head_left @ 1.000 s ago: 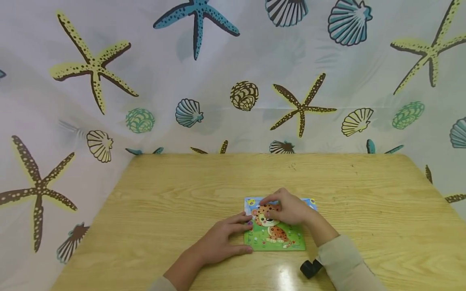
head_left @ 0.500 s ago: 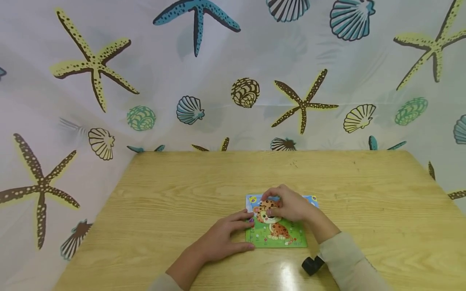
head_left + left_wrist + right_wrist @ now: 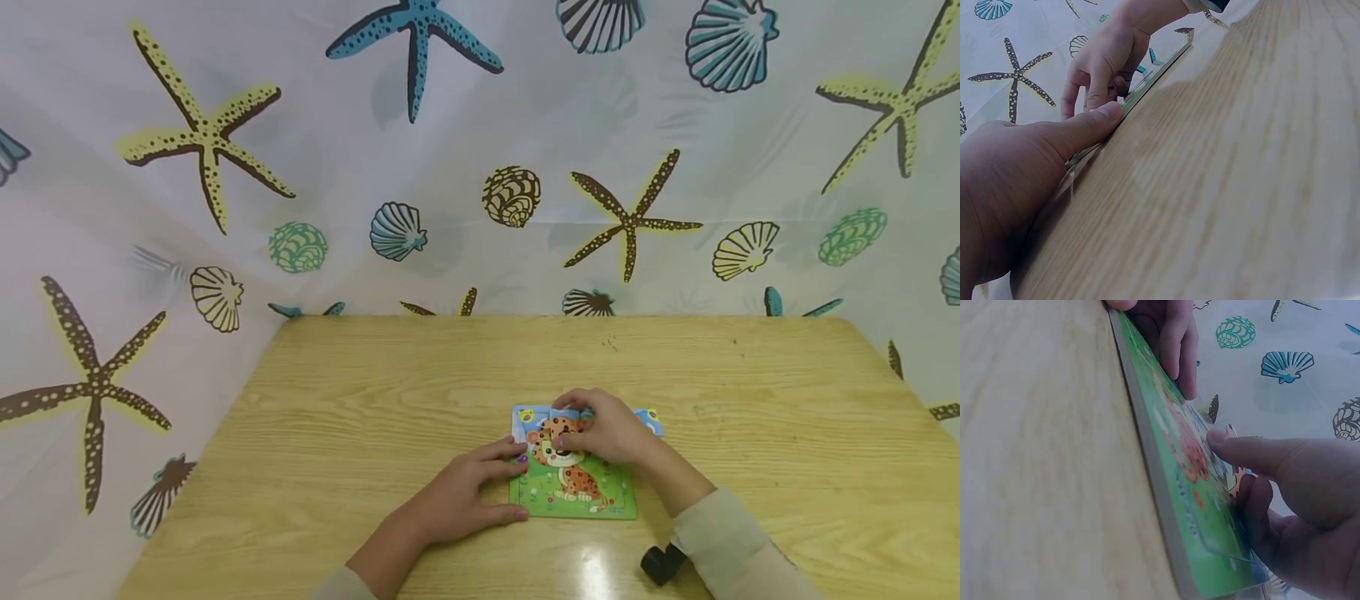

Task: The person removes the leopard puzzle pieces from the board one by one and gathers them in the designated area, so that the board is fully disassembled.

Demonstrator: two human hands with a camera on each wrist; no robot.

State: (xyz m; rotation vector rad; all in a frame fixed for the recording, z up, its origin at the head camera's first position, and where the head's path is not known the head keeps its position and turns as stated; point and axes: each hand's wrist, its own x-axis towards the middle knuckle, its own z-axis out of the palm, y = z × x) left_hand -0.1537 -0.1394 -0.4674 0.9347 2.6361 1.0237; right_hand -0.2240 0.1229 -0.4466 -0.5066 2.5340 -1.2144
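A jigsaw board (image 3: 536, 500) with a spotted leopard cub on green grass and blue sky lies flat on the table, near its front. My left hand (image 3: 468, 492) rests at the board's left edge, fingers spread and fairly straight, thumb at the near corner. Over the upper part of the picture, my right hand (image 3: 611, 429) has its thumb on the cub's face and its fingers bent near the top edge. It pinches a jigsaw piece (image 3: 1235, 479), which the hand mostly hides. In the right wrist view the thumb (image 3: 1244, 450) and curled fingers stand close to the board's surface.
The wooden table (image 3: 375, 392) reaches back to a white curtain (image 3: 450, 150) printed with starfish and shells. A black cylindrical device (image 3: 662, 565) sits at the right wrist, beside the beige sleeve (image 3: 723, 533).
The right hand's fingers have shifted slightly right along the board's top. The left hand stays at the board's left edge. The head view has moved a little.
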